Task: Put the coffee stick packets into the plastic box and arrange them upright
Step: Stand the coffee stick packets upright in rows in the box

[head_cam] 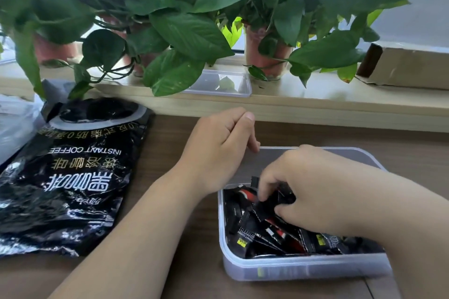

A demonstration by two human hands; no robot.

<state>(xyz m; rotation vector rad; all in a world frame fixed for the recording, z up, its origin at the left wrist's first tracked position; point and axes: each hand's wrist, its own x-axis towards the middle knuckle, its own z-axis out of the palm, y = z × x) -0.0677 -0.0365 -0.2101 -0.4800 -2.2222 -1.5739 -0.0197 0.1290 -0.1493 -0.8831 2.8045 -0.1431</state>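
A clear plastic box [303, 269] stands on the brown table at the lower right. Several black coffee stick packets [264, 233] lie jumbled in its near half, tilted and overlapping. My right hand [313, 192] reaches into the box from the right and pinches a few black packets between thumb and fingers. My left hand [218, 148] is at the box's far left corner, fingers curled, with fingertips touching the rim. The far half of the box shows bare bottom.
A large black instant coffee bag [65, 177] lies open on the table to the left. A clear lid [218, 82] rests on the windowsill beneath potted plants [170, 19]. A cardboard box [408, 63] sits on the sill at the right.
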